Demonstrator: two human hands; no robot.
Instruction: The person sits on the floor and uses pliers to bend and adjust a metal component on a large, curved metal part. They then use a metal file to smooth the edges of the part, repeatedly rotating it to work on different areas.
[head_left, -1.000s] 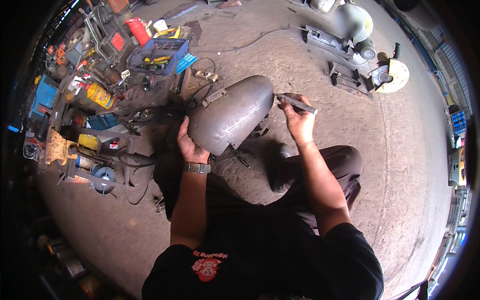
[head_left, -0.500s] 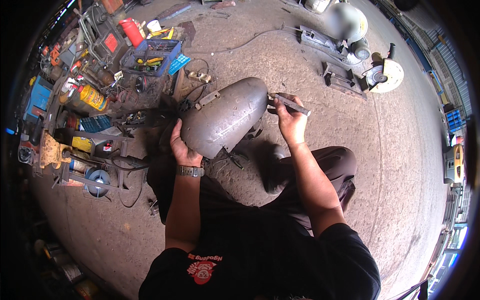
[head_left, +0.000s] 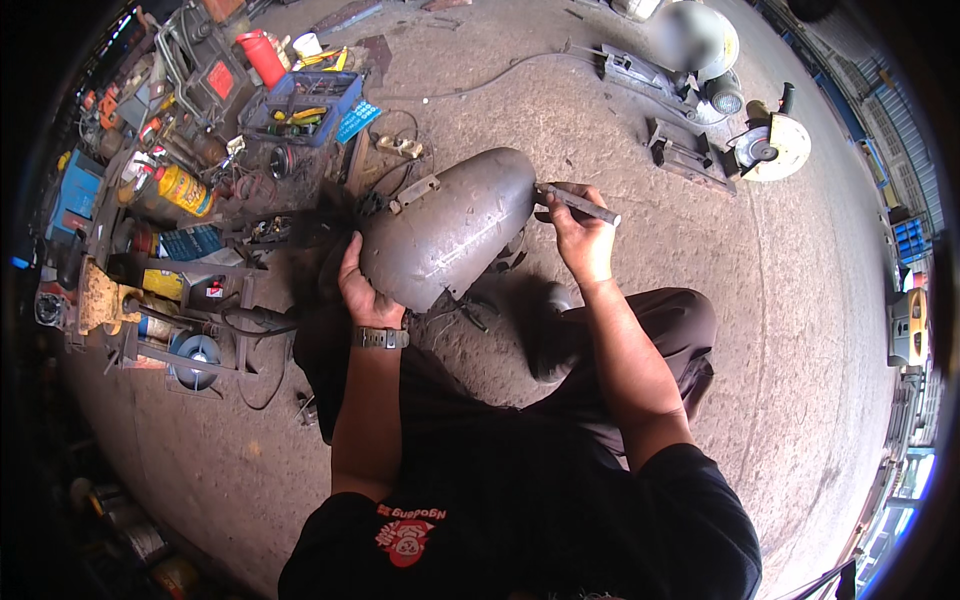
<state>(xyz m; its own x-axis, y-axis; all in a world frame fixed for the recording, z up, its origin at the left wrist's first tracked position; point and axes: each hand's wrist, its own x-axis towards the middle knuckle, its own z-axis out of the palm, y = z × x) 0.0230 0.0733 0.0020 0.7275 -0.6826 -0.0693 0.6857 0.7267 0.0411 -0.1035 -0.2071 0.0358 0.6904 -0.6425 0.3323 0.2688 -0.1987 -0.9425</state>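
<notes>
A curved grey metal shell (head_left: 455,225), shaped like a mudguard, is tilted in front of me with its rounded end up and to the right. My left hand (head_left: 365,288) grips its lower left end, thumb along the edge and fingers partly underneath. A small metal bracket (head_left: 417,192) sits on the shell's upper left edge. Closed round a short grey metal bar (head_left: 585,206), my right hand (head_left: 582,235) is beside the shell's right end. The bar's left tip is at or close to the shell's edge; I cannot tell if they touch.
A blue tool tray (head_left: 335,100), a red bottle (head_left: 262,60) and a yellow can (head_left: 185,190) crowd the left side. A wire spool (head_left: 195,360) is on a metal frame nearby. At the upper right stands a cut-off saw (head_left: 770,148). A cable (head_left: 500,78) crosses the floor.
The shell has shifted slightly up and left. The metal bar in my right hand has tilted a little. My left hand keeps its grip.
</notes>
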